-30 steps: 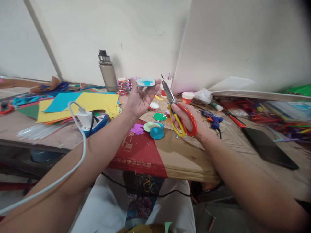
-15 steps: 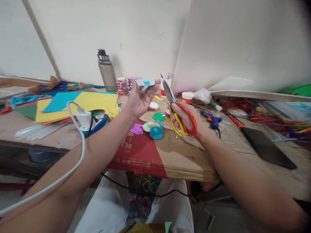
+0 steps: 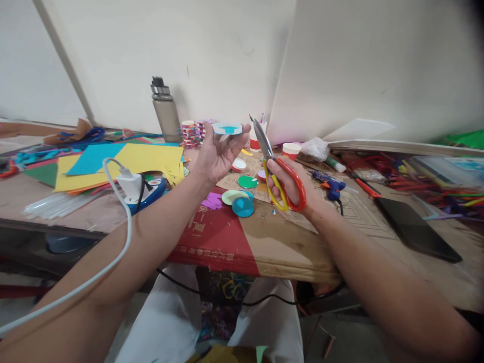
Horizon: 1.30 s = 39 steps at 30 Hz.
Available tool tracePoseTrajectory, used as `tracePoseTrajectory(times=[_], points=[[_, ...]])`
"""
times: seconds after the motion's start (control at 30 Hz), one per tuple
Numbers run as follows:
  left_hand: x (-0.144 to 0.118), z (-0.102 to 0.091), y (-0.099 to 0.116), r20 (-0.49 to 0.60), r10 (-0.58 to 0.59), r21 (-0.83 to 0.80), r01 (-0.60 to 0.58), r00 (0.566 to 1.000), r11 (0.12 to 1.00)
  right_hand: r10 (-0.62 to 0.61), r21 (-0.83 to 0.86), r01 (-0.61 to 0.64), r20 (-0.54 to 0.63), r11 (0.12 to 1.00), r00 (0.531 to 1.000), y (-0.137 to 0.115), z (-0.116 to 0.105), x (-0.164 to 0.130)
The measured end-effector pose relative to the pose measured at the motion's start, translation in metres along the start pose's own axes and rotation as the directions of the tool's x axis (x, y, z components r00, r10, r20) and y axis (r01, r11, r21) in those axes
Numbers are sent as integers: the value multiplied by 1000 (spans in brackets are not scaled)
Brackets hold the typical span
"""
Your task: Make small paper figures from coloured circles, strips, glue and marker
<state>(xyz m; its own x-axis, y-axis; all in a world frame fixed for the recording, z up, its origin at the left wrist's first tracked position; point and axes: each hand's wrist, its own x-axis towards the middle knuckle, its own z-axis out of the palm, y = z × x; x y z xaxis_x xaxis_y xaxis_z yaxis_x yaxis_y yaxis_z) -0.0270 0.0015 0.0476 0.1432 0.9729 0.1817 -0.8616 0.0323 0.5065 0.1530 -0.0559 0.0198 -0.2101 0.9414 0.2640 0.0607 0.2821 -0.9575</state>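
Note:
My left hand (image 3: 217, 157) is raised above the table, its fingers and thumb gripping the edge of a shallow, round white piece with a blue patch (image 3: 227, 129). In my right hand (image 3: 286, 182) is a pair of scissors (image 3: 298, 186) with one red and one yellow handle. The blades point up and away, close together, just right of the round piece but apart from it. Below, on the cardboard, lie a green disc (image 3: 247, 181), a pale green disc (image 3: 231, 197), a blue disc (image 3: 242, 206) and purple paper strips (image 3: 212, 200).
Coloured paper sheets (image 3: 145, 159) and a power strip (image 3: 151, 194) with a white cable lie left. A bottle (image 3: 166, 113) stands by the wall. Paper cups (image 3: 291, 150), a glue gun (image 3: 333, 187), a utility knife (image 3: 367, 188) and a black tablet-like slab (image 3: 418, 229) are right.
The round piece in my left hand has tipped slightly, showing more of its blue patch. The scissors have hardly moved.

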Motion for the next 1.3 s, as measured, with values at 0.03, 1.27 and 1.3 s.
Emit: tracePoseTrajectory(times=[0.03, 1.27, 1.3], points=[[0, 0, 0, 5, -5, 8, 5, 1000, 1000, -14, -3, 14, -16, 1000, 1000, -2, 0, -1], [12, -34, -7, 349, 12, 517, -203, 937, 831, 145, -65, -135, 176, 989, 974, -5, 2, -10], [12, -34, -7, 350, 13, 517, -205, 937, 831, 138, -61, -129, 183, 990, 973, -5, 2, -10]])
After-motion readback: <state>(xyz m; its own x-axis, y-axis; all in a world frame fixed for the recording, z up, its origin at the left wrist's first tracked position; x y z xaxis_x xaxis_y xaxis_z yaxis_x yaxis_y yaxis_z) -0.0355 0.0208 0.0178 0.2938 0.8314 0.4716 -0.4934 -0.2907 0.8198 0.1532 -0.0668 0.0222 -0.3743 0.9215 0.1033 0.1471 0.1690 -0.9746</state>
